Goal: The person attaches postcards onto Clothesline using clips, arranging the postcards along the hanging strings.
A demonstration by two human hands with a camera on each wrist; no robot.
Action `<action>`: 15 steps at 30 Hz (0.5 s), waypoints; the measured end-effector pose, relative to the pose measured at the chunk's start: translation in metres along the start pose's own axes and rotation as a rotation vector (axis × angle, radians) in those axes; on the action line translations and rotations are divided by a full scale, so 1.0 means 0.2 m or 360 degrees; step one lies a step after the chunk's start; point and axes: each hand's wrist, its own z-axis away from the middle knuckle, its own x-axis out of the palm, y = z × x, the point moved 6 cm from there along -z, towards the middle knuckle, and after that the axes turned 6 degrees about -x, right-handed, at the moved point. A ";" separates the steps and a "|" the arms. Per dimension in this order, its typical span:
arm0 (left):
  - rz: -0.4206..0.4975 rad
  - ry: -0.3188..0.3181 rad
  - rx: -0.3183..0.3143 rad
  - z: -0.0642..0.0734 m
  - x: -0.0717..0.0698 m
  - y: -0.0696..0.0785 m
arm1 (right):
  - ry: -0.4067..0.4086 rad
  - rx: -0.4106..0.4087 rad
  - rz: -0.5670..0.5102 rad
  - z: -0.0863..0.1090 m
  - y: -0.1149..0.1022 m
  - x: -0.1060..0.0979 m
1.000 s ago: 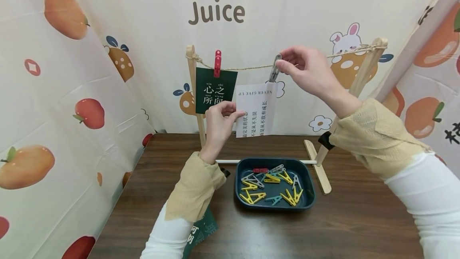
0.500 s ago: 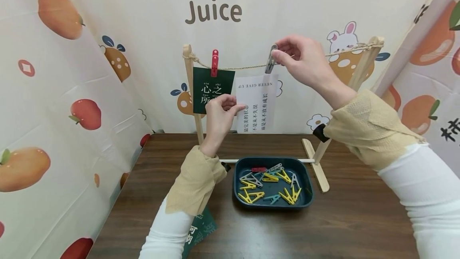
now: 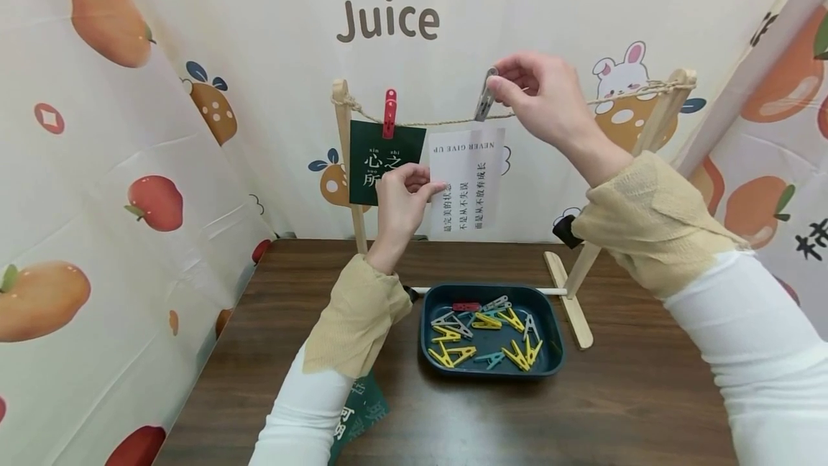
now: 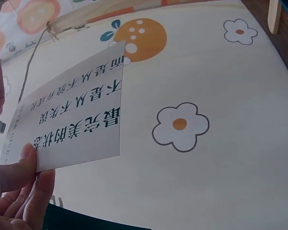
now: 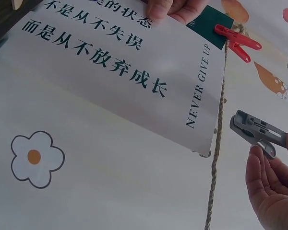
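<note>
My left hand (image 3: pixel 402 200) pinches the left edge of a white card (image 3: pixel 475 178) printed with dark characters and "NEVER GIVE UP". The card's upper edge lies right at the twine line (image 5: pixel 220 120). Thumb and fingers of my right hand (image 3: pixel 543 103) pinch a grey clothespin (image 5: pixel 259 130) just above the twine. Its nose points toward the twine, with a gap between it and the card in the right wrist view. To the left, a dark green card (image 3: pixel 364 142) hangs from the twine under a red clothespin (image 3: pixel 389 115), partly hidden by my left hand.
The twine runs between two wooden posts (image 3: pixel 653 121) of a stand on the brown table (image 3: pixel 614 408). In front is a dark blue tray (image 3: pixel 556 351) holding several yellow, grey, teal and red clothespins. More green cards (image 3: pixel 362 408) lie partly under my left sleeve.
My left hand has raised the white card to the twine. My right hand has moved up and slightly left with the grey clothespin, which has come away from the card's top corner.
</note>
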 end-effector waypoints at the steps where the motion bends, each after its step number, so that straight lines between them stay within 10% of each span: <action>1: 0.0001 0.0001 0.0003 0.00 0.00 0.00 | 0.0001 0.0007 -0.0006 0.00 0.00 0.00; 15: -0.0002 0.0004 -0.0029 -0.03 0.01 0.00 | 0.0046 -0.0014 -0.0051 -0.07 0.00 0.04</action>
